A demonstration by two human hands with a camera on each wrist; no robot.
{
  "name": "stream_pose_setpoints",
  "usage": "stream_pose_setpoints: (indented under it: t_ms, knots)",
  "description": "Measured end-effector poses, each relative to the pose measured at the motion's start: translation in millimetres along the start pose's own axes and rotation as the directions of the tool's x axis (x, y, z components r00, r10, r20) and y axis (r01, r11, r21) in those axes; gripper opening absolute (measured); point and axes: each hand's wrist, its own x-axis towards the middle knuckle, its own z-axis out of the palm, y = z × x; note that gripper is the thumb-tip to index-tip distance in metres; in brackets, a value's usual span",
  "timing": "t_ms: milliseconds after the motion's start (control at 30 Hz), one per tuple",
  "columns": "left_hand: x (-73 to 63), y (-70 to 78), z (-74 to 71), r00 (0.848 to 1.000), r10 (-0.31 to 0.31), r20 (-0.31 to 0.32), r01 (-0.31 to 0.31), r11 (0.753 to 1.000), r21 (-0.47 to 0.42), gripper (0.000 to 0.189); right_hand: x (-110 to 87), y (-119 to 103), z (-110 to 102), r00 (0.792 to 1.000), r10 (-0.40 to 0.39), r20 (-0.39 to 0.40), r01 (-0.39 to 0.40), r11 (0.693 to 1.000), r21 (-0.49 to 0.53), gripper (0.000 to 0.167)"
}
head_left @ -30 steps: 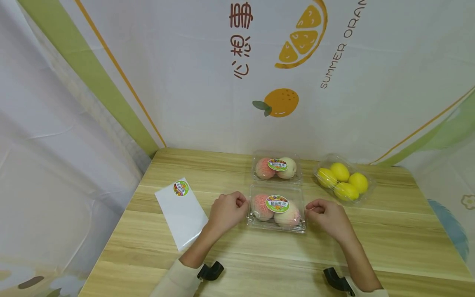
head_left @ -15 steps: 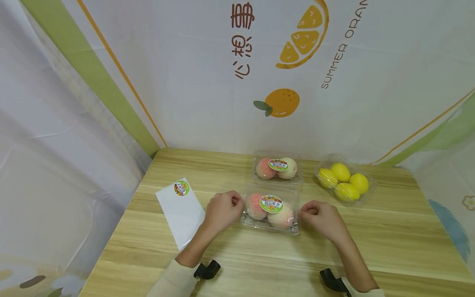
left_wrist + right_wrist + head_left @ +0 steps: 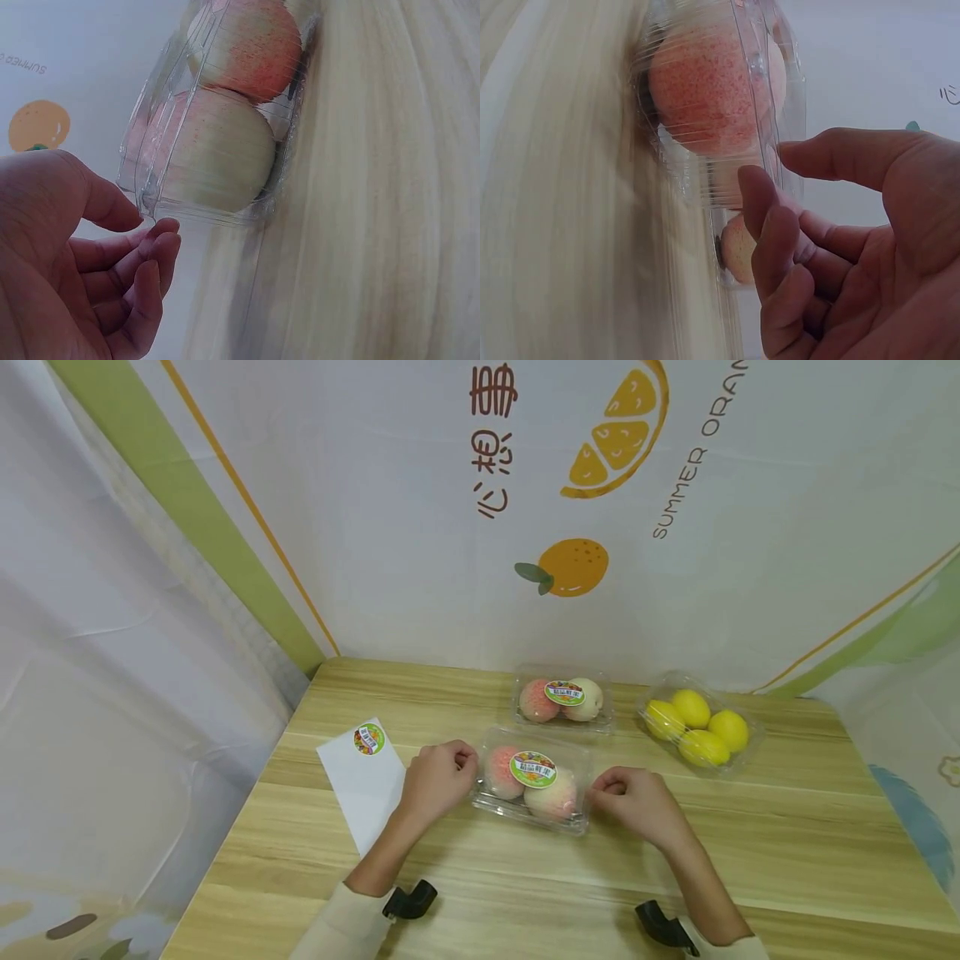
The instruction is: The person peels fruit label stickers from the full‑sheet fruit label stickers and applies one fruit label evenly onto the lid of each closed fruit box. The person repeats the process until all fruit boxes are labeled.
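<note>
A clear plastic clamshell box [image 3: 528,817] with two peaches [image 3: 552,797] inside stands at mid-table in the head view. An oval fruit sticker [image 3: 533,769] is on its lid. My left hand [image 3: 437,783] pinches the left rim between thumb and fingertips; the left wrist view shows this box [image 3: 142,180] from its end. On the opposite side, my right hand [image 3: 639,802] pinches the right rim, with thumb and index finger close about the edge in the right wrist view. The box sits slightly turned, and its underside is hidden.
Behind it stands a second clear box [image 3: 521,672] with two peaches and a sticker. Several lemons [image 3: 705,748] fill another clear box at the right back. A white sheet [image 3: 367,789] bearing one sticker lies left, partly under my left forearm. A printed curtain [image 3: 405,568] hangs behind the table.
Both hands have shifted left with the front peach box, which has turned a little and no longer lines up with the rear one. The other boxes and the sheet stay put.
</note>
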Motion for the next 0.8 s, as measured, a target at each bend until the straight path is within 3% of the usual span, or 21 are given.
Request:
stream_pose_setpoints:
  t_ms: [800]
  knots:
    - [2.8,-25.5,-25.2,0.993,-0.107,-0.059,0.105,0.994,-0.037,0.025,12.7,-23.6,36.0,0.997,-0.074,0.015,0.074,0.997,-0.003,0.013]
